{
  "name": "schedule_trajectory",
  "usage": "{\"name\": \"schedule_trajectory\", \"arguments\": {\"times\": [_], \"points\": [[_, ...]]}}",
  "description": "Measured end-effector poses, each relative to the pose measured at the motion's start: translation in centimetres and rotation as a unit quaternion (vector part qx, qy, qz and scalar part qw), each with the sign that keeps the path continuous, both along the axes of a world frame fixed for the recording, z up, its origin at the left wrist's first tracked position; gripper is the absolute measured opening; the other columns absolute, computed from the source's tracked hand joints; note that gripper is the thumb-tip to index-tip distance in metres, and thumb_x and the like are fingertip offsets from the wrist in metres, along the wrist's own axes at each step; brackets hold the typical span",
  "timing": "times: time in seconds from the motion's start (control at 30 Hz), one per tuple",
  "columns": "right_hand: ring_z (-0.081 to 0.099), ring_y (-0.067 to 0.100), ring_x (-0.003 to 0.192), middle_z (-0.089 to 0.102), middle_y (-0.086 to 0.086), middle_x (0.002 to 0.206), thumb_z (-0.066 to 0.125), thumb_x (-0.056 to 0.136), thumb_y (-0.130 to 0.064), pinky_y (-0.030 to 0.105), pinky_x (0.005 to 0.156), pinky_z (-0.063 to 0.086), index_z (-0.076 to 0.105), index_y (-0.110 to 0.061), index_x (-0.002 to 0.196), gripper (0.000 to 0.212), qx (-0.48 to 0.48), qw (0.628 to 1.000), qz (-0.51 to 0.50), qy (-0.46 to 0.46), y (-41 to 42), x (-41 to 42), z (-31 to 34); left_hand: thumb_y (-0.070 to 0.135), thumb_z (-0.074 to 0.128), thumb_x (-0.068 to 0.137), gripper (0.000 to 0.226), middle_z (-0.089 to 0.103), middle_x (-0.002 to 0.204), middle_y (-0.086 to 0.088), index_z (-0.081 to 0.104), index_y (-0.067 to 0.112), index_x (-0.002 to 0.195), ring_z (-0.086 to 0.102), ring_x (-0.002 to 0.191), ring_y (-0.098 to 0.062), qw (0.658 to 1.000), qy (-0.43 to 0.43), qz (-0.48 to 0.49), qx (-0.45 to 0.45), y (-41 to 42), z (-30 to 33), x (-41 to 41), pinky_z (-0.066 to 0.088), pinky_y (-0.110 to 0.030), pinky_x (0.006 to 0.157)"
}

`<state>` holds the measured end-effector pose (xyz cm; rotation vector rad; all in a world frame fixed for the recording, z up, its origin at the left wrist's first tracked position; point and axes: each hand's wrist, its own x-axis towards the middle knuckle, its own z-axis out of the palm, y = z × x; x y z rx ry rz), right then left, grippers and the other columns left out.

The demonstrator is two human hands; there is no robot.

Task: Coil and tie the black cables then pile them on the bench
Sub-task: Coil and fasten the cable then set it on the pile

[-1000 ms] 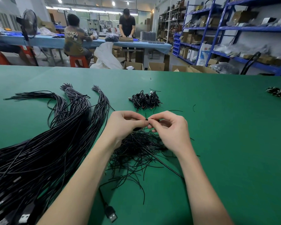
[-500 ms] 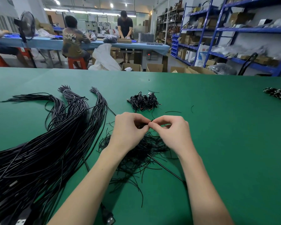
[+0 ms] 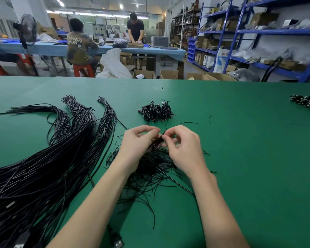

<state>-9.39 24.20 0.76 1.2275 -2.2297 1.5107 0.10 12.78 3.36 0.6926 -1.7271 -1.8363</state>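
My left hand (image 3: 136, 145) and my right hand (image 3: 183, 149) meet over the green bench (image 3: 249, 158), both pinching a small coiled black cable (image 3: 157, 142) between their fingertips. Below the hands lies a loose heap of thin black twist ties (image 3: 150, 174). A little beyond the hands sits a small pile of coiled, tied cables (image 3: 157, 111). A big bundle of long straight black cables (image 3: 43, 167) fans across the left of the bench, with USB plugs (image 3: 117, 242) near the front edge.
Another heap of dark cables (image 3: 307, 102) lies at the bench's right edge. Beyond the bench are cardboard boxes (image 3: 168, 74), blue shelving (image 3: 258, 36) and two people at a blue table (image 3: 115, 49).
The hands have stayed together at the same spot. The fingers have shifted around the small coil, which now shows more between them.
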Motion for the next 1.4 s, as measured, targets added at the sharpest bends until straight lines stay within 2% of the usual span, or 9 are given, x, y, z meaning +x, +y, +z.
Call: {"name": "schedule_trajectory", "arguments": {"times": [0.07,0.17,0.33,0.67,0.87,1.07,1.13,1.23,1.4], "points": [[0.068,0.004,0.072,0.064,-0.01,0.089,0.071,0.093,-0.01,0.012,0.065,0.051,0.067,-0.018,0.085,0.012,-0.032,0.998,0.033,0.041,0.1,0.2,0.1,0.005,0.07,0.089,0.011,0.076,0.087,-0.015,0.072,0.003,0.1,0.072,0.068,-0.021,0.99,0.014,-0.057,0.128,-0.6,0.3,0.4,0.059,-0.026,0.069],[0.065,0.003,0.079,0.064,-0.014,0.091,0.072,0.092,-0.011,0.007,0.067,0.045,0.068,-0.019,0.086,0.01,-0.038,0.995,0.045,0.081,0.1,0.4,0.2,0.025,0.078,0.08,0.027,0.07,0.088,-0.008,0.074,0.009,0.102,0.064,0.071,-0.017,0.98,-0.055,-0.137,0.133,-2.1,0.3,1.0,0.054,-0.037,0.085],[0.066,0.005,0.083,0.064,-0.019,0.091,0.073,0.092,-0.015,0.009,0.068,0.046,0.069,-0.022,0.086,0.01,-0.041,0.993,0.049,0.095,0.3,0.1,0.6,0.043,0.074,0.081,0.028,0.061,0.085,-0.004,0.08,0.018,0.093,0.043,0.06,-0.009,0.975,-0.098,-0.187,0.073,-2.6,-0.2,1.3,0.029,-0.025,0.057],[0.061,0.007,0.079,0.066,-0.015,0.082,0.076,0.091,-0.018,0.008,0.06,0.039,0.072,-0.025,0.083,0.011,-0.082,0.996,0.006,0.033,0.1,0.5,0.5,0.018,0.082,0.068,0.026,0.072,0.081,-0.003,0.08,0.006,0.091,0.062,0.063,-0.007,0.98,0.063,-0.133,0.135,-2.0,-0.7,0.5,0.054,-0.015,0.063],[0.054,0.008,0.056,0.066,-0.009,0.062,0.077,0.091,-0.016,0.017,0.05,0.043,0.077,-0.022,0.078,0.015,-0.118,0.95,0.067,-0.281,0.4,0.2,1.2,0.012,0.081,0.084,0.025,0.079,0.095,0.001,0.078,0.011,0.109,0.076,0.088,-0.015,0.976,0.093,-0.073,-0.182,-1.7,-0.8,0.7,0.058,-0.022,0.082],[0.055,0.003,0.059,0.066,0.0,0.075,0.063,0.094,0.0,0.012,0.041,0.037,0.073,-0.002,0.095,0.011,-0.157,0.796,0.157,-0.564,1.0,-0.1,0.3,0.006,0.081,0.082,0.02,0.077,0.103,0.004,0.081,0.012,0.102,0.071,0.093,0.0,0.826,0.155,-0.055,-0.54,-2.0,-0.8,0.8,0.052,-0.015,0.09],[0.058,0.003,0.061,0.069,0.0,0.078,0.065,0.094,-0.002,0.013,0.045,0.041,0.073,-0.007,0.096,0.01,-0.178,0.824,0.126,-0.524,0.5,0.0,0.2,0.004,0.077,0.085,0.021,0.076,0.109,0.002,0.081,0.013,0.104,0.072,0.097,-0.004,0.874,0.125,-0.044,-0.467,-1.9,-0.9,0.6,0.054,-0.02,0.092],[0.063,0.007,0.069,0.074,-0.011,0.081,0.075,0.093,-0.016,0.019,0.059,0.048,0.074,-0.025,0.086,0.011,-0.14,0.954,0.022,-0.263,-0.1,0.1,0.0,0.017,0.073,0.091,0.013,0.076,0.105,-0.007,0.08,0.021,0.101,0.073,0.085,-0.017,0.985,0.053,-0.074,-0.149,-1.8,-0.5,0.4,0.058,-0.024,0.078],[0.063,0.01,0.077,0.071,-0.017,0.091,0.078,0.09,-0.021,0.011,0.055,0.038,0.072,-0.031,0.087,0.012,-0.116,0.992,0.035,-0.029,-0.5,0.6,-0.9,0.033,0.082,0.071,0.045,0.051,0.091,-0.011,0.068,0.009,0.107,0.044,0.072,-0.016,0.983,-0.014,-0.155,0.098,-2.8,-0.3,0.8,0.035,-0.025,0.062]]}}
